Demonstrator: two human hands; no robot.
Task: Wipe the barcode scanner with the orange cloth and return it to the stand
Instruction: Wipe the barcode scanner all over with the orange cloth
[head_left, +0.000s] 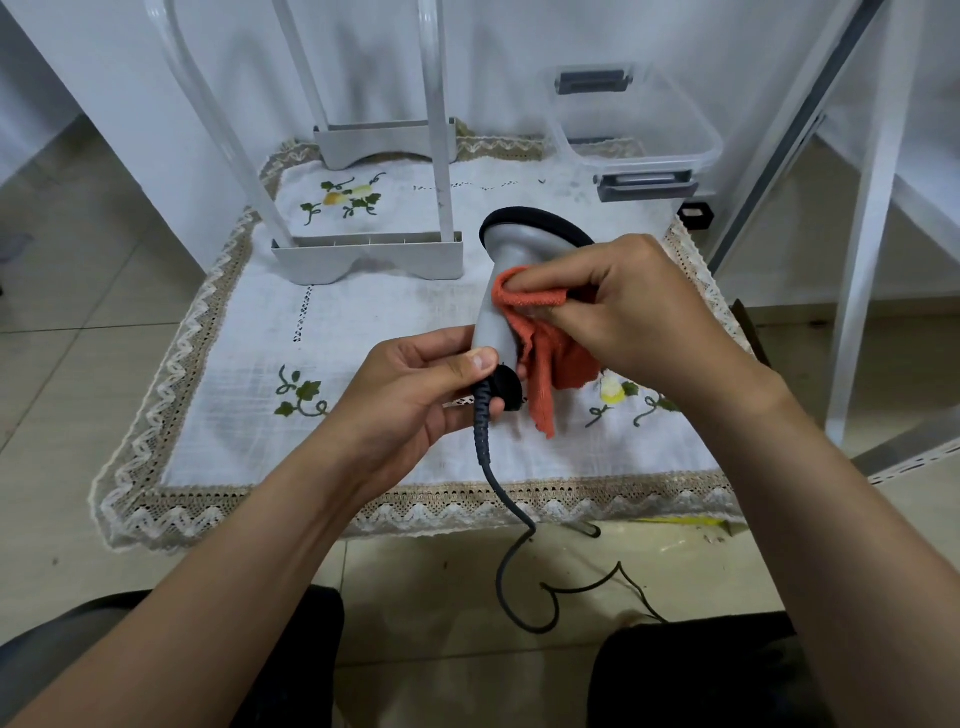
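Observation:
A grey barcode scanner (514, 249) with a black-rimmed head is held above the embroidered tablecloth (249, 364). My left hand (415, 395) grips the bottom of its handle, where the dark cable (488, 467) leaves and hangs down to the floor. My right hand (639, 301) pinches the orange cloth (550, 358) against the right side of the handle; the cloth's loose end hangs below. A white stand with two flat feet (369, 254) rises behind the scanner, to the left.
A clear plastic container (639, 130) with grey latches sits at the back right of the table. A small black block (693, 215) lies beside it. White shelf posts stand to the right. The cable coils on the tiled floor between my knees.

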